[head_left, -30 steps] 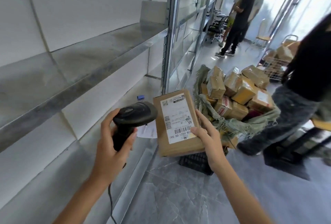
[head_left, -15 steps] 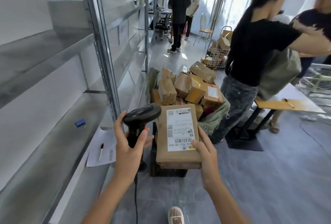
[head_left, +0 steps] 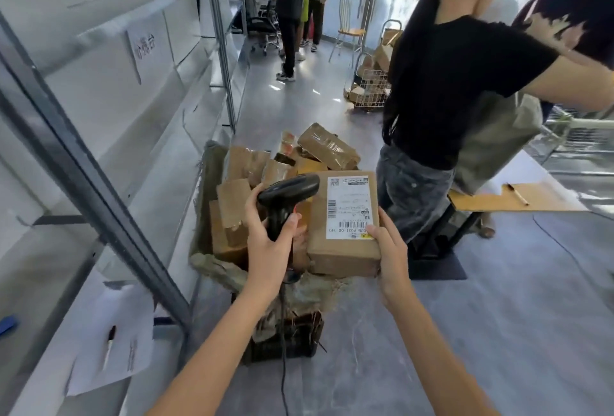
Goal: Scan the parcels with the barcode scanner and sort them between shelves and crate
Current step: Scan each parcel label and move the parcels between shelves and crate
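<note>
One barcode scanner (head_left: pixel 286 195) gripped by left hand (head_left: pixel 269 251); one labelled parcel (head_left: pixel 345 221) pinched at near corner by right hand (head_left: pixel 392 254), held above crate (head_left: pixel 285 337). Roughly eight parcels (head_left: pixel 262 189) heaped inside; crate mostly hidden under sacking. Shelves (head_left: pixel 109 136) left, blurred.

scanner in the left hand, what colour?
Black scanner, gripped by the left hand; shows best in the head view.
</note>
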Available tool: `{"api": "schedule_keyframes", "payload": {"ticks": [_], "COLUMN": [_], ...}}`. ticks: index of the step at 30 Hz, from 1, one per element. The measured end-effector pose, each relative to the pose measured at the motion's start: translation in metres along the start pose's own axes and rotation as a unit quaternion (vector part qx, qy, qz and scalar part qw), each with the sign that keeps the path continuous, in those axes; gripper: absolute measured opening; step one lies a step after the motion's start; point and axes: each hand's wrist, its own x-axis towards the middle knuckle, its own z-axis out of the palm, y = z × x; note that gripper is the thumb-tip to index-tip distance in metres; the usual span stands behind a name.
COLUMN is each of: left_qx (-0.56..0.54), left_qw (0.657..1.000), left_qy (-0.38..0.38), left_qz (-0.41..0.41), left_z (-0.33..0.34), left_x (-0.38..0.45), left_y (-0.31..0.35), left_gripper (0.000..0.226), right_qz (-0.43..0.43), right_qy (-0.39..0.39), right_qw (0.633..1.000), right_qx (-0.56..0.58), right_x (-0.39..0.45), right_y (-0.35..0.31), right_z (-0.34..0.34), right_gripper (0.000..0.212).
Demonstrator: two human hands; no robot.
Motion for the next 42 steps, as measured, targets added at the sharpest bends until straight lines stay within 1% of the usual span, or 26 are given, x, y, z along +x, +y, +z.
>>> {"api": "schedule_keyframes", "payload": {"ticks": [2, 5, 6, 9, 11, 12, 13, 15, 16, 18, 21, 22, 23, 24, 25, 26, 27, 29, 30, 32, 33, 35, 37, 39, 40, 42], "left_qx": [-0.003, 0.000, 0.004, 0.013, 0.020, 0.024, 0.028, 0.033, 0.034, 0.031, 0.026, 0.026, 0.023, 0.023, 0.023, 0.024, 0.026, 0.025, 0.025, 0.038, 0.051, 0.055, 0.047, 0.046, 0.049, 0.044], "left_qw": [1.000, 1.000, 1.000, 0.999, 0.998, 0.998, 0.998, 0.997, 0.997, 0.997, 0.997, 0.997, 0.997, 0.997, 0.997, 0.997, 0.997, 0.996, 0.996, 0.996, 0.996, 0.996, 0.997, 0.997, 0.997, 0.996], "left_qy": [-0.010, -0.006, -0.003, 0.011, 0.010, 0.009, 0.009, 0.011, 0.013, 0.017, 0.018, 0.018, 0.016, 0.016, 0.015, 0.013, 0.012, 0.015, 0.019, 0.032, 0.036, 0.038, 0.040, 0.055, 0.060, 0.080], "left_qz": [-0.014, -0.024, -0.031, -0.051, -0.057, -0.059, -0.063, -0.070, -0.070, -0.068, -0.072, -0.073, -0.075, -0.078, -0.078, -0.077, -0.075, -0.079, -0.082, -0.075, -0.065, -0.051, -0.043, -0.035, -0.029, -0.018], "left_z": [0.015, 0.031, 0.034, 0.042, 0.045, 0.046, 0.047, 0.047, 0.048, 0.051, 0.057, 0.058, 0.059, 0.059, 0.060, 0.060, 0.060, 0.057, 0.054, 0.049, 0.046, 0.040, 0.031, 0.019, 0.013, -0.001], "left_x": [0.024, 0.056, 0.065, 0.085, 0.092, 0.095, 0.097, 0.102, 0.104, 0.107, 0.108, 0.109, 0.109, 0.109, 0.108, 0.107, 0.106, 0.103, 0.102, 0.097, 0.094, 0.089, 0.083, 0.076, 0.072, 0.061], "left_y": [-0.009, -0.021, -0.026, -0.040, -0.048, -0.051, -0.055, -0.061, -0.063, -0.064, -0.061, -0.060, -0.061, -0.060, -0.060, -0.059, -0.058, -0.059, -0.059, -0.056, -0.053, -0.045, -0.037, -0.029, -0.024, -0.014], "left_gripper": [0.067, 0.065, 0.065, 0.066, 0.066, 0.067, 0.067, 0.067, 0.067, 0.068, 0.069, 0.068, 0.067, 0.067, 0.067, 0.067, 0.068, 0.067, 0.067, 0.065, 0.065, 0.065, 0.065, 0.066, 0.066, 0.066], "right_qz": [0.002, -0.001, 0.002, 0.029, 0.050, 0.067, 0.086, 0.130, 0.151, 0.169, 0.161, 0.161, 0.162, 0.158, 0.150, 0.142, 0.130, 0.103, 0.076, -0.009, -0.056, -0.136, -0.181, -0.189, -0.178, -0.124], "right_qy": [0.012, 0.028, 0.033, 0.035, 0.023, 0.011, -0.006, -0.044, -0.062, -0.094, -0.112, -0.103, -0.100, -0.095, -0.096, -0.095, -0.089, -0.070, -0.052, -0.007, 0.009, 0.024, 0.032, 0.012, -0.020, -0.124], "right_qw": [1.000, 0.999, 0.998, 0.998, 0.997, 0.997, 0.996, 0.990, 0.986, 0.981, 0.979, 0.979, 0.978, 0.978, 0.978, 0.978, 0.977, 0.975, 0.976, 0.970, 0.961, 0.929, 0.907, 0.913, 0.922, 0.939], "right_qx": [-0.019, -0.038, -0.044, -0.047, -0.044, -0.034, -0.022, 0.022, 0.038, 0.014, -0.052, -0.074, -0.089, -0.099, -0.109, -0.122, -0.141, -0.184, -0.197, -0.241, -0.271, -0.344, -0.380, -0.362, -0.344, -0.297], "right_x": [0.037, 0.092, 0.107, 0.144, 0.163, 0.170, 0.176, 0.187, 0.192, 0.202, 0.210, 0.211, 0.212, 0.216, 0.224, 0.224, 0.221, 0.208, 0.203, 0.192, 0.183, 0.164, 0.141, 0.109, 0.090, 0.044], "right_y": [-0.005, -0.004, -0.003, 0.004, 0.009, 0.010, 0.010, 0.009, 0.010, 0.016, 0.017, 0.016, 0.015, 0.018, 0.025, 0.022, 0.016, -0.001, -0.004, -0.007, -0.010, -0.017, -0.025, -0.036, -0.038, -0.035], "right_z": [-0.007, -0.016, -0.019, -0.025, -0.026, -0.025, -0.023, -0.021, -0.020, -0.022, -0.023, -0.023, -0.023, -0.026, -0.030, -0.030, -0.027, -0.022, -0.021, -0.022, -0.020, -0.010, 0.007, 0.026, 0.037, 0.057], "right_gripper": [0.077, 0.057, 0.055, 0.059, 0.068, 0.067, 0.061, 0.038, 0.034, 0.040, 0.049, 0.059, 0.076, 0.096, 0.112, 0.118, 0.114, 0.086, 0.076, 0.073, 0.072, 0.068, 0.066, 0.067, 0.065, 0.060]}}
